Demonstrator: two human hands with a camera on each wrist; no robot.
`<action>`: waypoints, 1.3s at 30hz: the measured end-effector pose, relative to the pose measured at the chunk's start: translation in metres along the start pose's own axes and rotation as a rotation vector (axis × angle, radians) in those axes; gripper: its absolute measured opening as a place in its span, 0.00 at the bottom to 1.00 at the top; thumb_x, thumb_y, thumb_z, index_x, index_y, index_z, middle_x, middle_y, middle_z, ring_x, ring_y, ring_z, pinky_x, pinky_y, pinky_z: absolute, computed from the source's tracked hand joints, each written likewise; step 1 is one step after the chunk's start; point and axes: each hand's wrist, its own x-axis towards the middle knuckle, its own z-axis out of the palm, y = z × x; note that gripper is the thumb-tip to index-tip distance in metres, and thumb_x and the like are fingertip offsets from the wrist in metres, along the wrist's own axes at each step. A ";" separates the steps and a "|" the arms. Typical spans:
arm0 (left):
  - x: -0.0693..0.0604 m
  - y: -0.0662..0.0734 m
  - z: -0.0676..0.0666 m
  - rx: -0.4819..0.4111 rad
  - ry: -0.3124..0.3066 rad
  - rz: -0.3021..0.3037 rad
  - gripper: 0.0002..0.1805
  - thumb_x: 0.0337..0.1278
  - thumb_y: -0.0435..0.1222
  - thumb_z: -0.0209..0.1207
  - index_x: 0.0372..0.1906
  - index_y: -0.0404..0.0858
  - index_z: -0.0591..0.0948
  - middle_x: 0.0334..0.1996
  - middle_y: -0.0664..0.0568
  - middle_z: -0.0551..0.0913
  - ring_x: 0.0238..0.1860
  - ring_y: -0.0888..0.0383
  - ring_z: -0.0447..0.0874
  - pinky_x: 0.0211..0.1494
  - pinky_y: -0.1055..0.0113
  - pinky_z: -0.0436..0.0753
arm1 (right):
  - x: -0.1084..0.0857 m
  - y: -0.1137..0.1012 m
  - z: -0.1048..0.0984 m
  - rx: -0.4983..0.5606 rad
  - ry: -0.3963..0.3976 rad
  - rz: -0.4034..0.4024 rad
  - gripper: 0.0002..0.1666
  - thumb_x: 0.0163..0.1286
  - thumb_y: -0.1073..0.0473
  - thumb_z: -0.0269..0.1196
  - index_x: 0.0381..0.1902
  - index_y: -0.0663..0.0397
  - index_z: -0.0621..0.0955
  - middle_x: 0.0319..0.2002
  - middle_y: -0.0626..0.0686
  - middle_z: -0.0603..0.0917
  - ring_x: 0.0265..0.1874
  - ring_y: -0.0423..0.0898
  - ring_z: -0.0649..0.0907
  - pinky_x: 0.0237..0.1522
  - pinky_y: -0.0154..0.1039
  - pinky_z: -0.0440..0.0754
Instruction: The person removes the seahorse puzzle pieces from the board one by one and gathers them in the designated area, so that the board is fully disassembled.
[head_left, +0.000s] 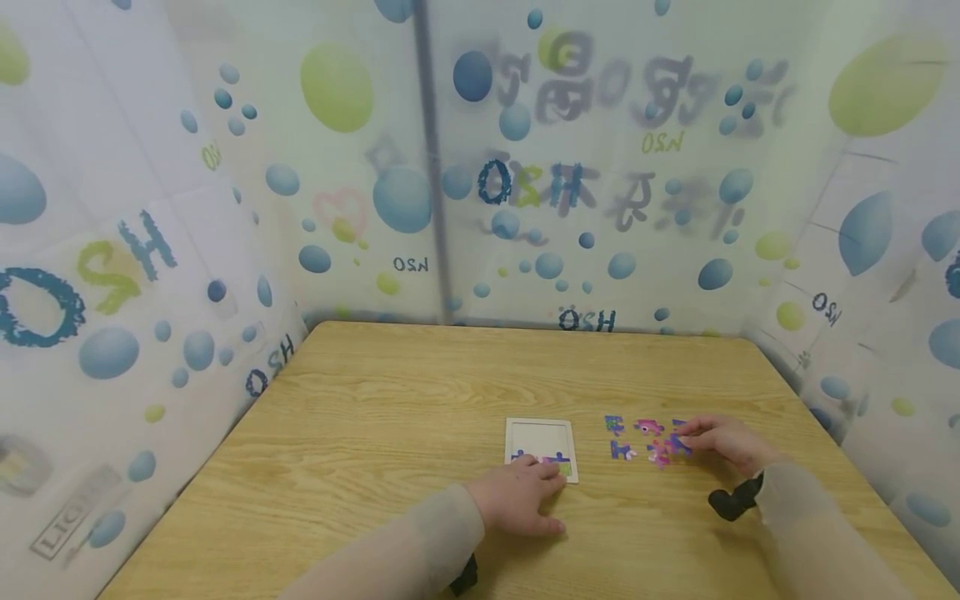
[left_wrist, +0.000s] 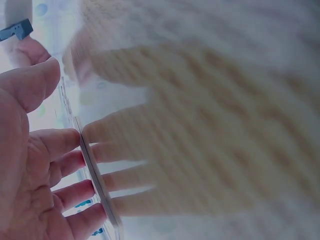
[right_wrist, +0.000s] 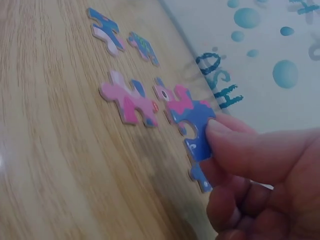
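Observation:
My left hand (head_left: 521,497) lies over the near edge of a white puzzle tray (head_left: 540,435), fingers straight and spread. Several fitted pieces show along the tray's lower part, partly hidden by those fingers. In the left wrist view the fingertips touch the tray's edge (left_wrist: 100,182). To the right, my right hand (head_left: 729,443) pinches a blue and pink jigsaw piece (right_wrist: 201,127) between thumb and fingers, tilted above the table. Near it lie a pink jigsaw piece (right_wrist: 129,101) and a piece with an eye (head_left: 648,427).
More loose pieces lie between the tray and my right hand, including a green and purple piece (head_left: 613,424) and a blue and white one (head_left: 621,451). The wooden table (head_left: 360,417) meets patterned curtains (head_left: 465,250) at its back and sides.

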 end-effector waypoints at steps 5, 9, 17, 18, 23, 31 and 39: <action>0.001 0.000 0.000 -0.009 -0.009 0.003 0.39 0.59 0.64 0.51 0.71 0.47 0.67 0.72 0.58 0.61 0.70 0.54 0.60 0.69 0.65 0.65 | -0.003 0.004 -0.008 -0.020 -0.001 0.033 0.10 0.67 0.62 0.62 0.42 0.64 0.81 0.35 0.48 0.78 0.35 0.46 0.74 0.39 0.41 0.72; 0.002 -0.001 0.001 -0.006 -0.009 0.001 0.39 0.60 0.64 0.51 0.71 0.47 0.67 0.72 0.58 0.61 0.70 0.55 0.60 0.69 0.65 0.65 | -0.005 0.005 -0.012 -0.019 0.012 0.085 0.09 0.66 0.61 0.62 0.41 0.62 0.82 0.34 0.47 0.79 0.35 0.47 0.75 0.40 0.41 0.71; 0.001 0.000 0.002 0.009 -0.003 -0.009 0.40 0.59 0.65 0.51 0.71 0.47 0.67 0.72 0.58 0.61 0.70 0.55 0.60 0.69 0.64 0.65 | -0.005 0.007 -0.014 -0.019 0.019 0.124 0.07 0.65 0.64 0.63 0.39 0.61 0.84 0.33 0.47 0.80 0.35 0.47 0.74 0.40 0.41 0.70; 0.001 0.000 0.002 0.010 -0.002 -0.010 0.40 0.59 0.65 0.51 0.71 0.47 0.67 0.72 0.58 0.61 0.70 0.55 0.60 0.69 0.64 0.65 | -0.005 0.007 -0.014 -0.027 0.015 0.118 0.07 0.66 0.64 0.63 0.39 0.62 0.83 0.33 0.47 0.80 0.35 0.46 0.74 0.40 0.41 0.70; 0.000 0.001 0.001 0.020 0.005 -0.012 0.40 0.58 0.65 0.52 0.71 0.48 0.67 0.72 0.59 0.62 0.69 0.55 0.60 0.68 0.64 0.65 | -0.006 0.009 -0.014 -0.083 0.006 0.092 0.09 0.66 0.64 0.63 0.41 0.65 0.83 0.33 0.47 0.80 0.35 0.46 0.74 0.40 0.40 0.69; 0.001 0.001 0.001 0.023 0.006 -0.014 0.41 0.58 0.65 0.51 0.71 0.48 0.66 0.72 0.58 0.61 0.70 0.55 0.59 0.69 0.64 0.64 | -0.005 0.006 -0.011 -0.142 0.038 0.094 0.09 0.64 0.63 0.65 0.38 0.65 0.83 0.34 0.47 0.81 0.35 0.46 0.74 0.40 0.40 0.68; 0.001 0.001 0.001 0.017 0.006 -0.019 0.41 0.57 0.65 0.52 0.71 0.49 0.66 0.72 0.59 0.61 0.70 0.55 0.59 0.69 0.64 0.65 | -0.006 0.006 -0.011 -0.226 0.067 0.098 0.12 0.64 0.59 0.66 0.41 0.64 0.82 0.37 0.51 0.81 0.38 0.48 0.74 0.41 0.42 0.68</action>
